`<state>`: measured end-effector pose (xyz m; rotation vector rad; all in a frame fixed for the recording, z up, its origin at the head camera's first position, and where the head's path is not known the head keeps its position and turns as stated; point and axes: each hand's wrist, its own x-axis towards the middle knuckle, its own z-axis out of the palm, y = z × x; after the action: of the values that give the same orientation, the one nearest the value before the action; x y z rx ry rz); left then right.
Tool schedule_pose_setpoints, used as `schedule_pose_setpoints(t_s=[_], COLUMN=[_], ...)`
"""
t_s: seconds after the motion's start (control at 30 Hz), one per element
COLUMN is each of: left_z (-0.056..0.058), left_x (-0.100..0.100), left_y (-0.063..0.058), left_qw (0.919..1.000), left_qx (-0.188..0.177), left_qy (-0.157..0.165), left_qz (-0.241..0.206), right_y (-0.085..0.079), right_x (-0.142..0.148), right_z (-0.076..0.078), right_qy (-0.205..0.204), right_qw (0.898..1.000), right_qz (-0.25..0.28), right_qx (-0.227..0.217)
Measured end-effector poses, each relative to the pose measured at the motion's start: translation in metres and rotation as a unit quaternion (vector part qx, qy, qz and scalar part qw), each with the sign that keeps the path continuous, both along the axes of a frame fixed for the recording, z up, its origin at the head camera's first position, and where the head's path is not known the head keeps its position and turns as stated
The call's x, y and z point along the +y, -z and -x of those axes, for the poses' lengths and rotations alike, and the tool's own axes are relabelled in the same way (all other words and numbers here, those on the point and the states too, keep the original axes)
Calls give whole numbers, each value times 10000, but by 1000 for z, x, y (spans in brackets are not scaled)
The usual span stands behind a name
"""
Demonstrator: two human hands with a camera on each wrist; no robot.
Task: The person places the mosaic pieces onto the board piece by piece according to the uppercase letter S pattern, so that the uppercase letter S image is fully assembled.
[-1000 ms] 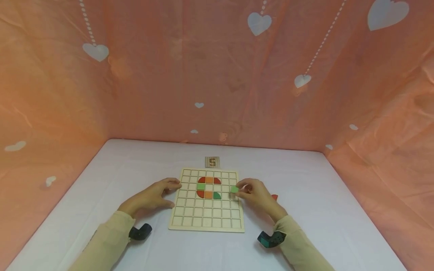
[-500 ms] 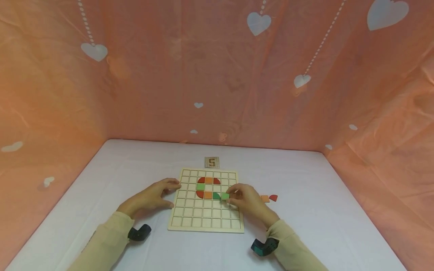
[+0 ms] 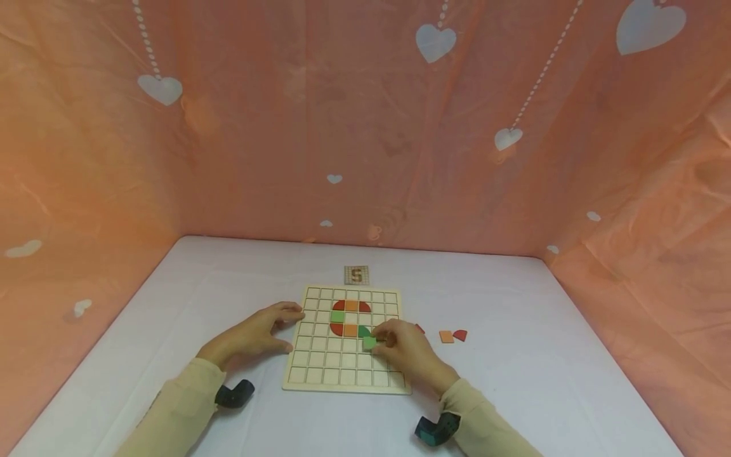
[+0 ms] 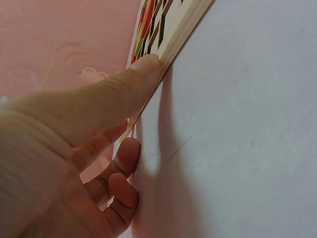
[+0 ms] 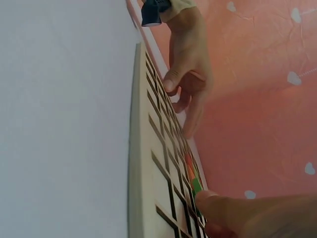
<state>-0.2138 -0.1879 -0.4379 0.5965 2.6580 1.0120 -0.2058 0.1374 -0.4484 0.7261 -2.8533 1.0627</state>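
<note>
A wooden grid board lies in front of me, with red curved pieces, orange squares, a light green square and a dark green curved piece set in its cells. My right hand pinches another light green square tile between thumb and fingers, over the cell just below the dark green piece. At the board's left edge rests my left hand, thumb and fingers spread along it. In the left wrist view the thumb tip touches the board's rim.
Behind the board lies a small card marked with a blocky S-like figure. Right of the board are a loose orange square, a red curved piece and another red piece, partly hidden by my right hand. A pink curtain encloses the white table.
My right hand has carried the green square tile leftward and nearer to me, from the board's right edge to below the dark green piece, uncovering loose pieces. My left hand stays put.
</note>
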Motion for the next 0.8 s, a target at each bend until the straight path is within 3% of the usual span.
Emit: schedule_pose_setpoints(t_s=[0.4, 0.8], left_z=[1, 1], left_x=[0, 1], left_y=[1, 0], left_qw=[10000, 10000], left_qx=[-32, -50], left_qy=[-24, -10], left_qz=[-24, 8], right_y=[-1, -3], right_x=[-7, -13], right_z=[-7, -11], right_qy=[146, 215], right_qw=[9984, 9975], right_qz=[-523, -671], right_qx=[144, -89])
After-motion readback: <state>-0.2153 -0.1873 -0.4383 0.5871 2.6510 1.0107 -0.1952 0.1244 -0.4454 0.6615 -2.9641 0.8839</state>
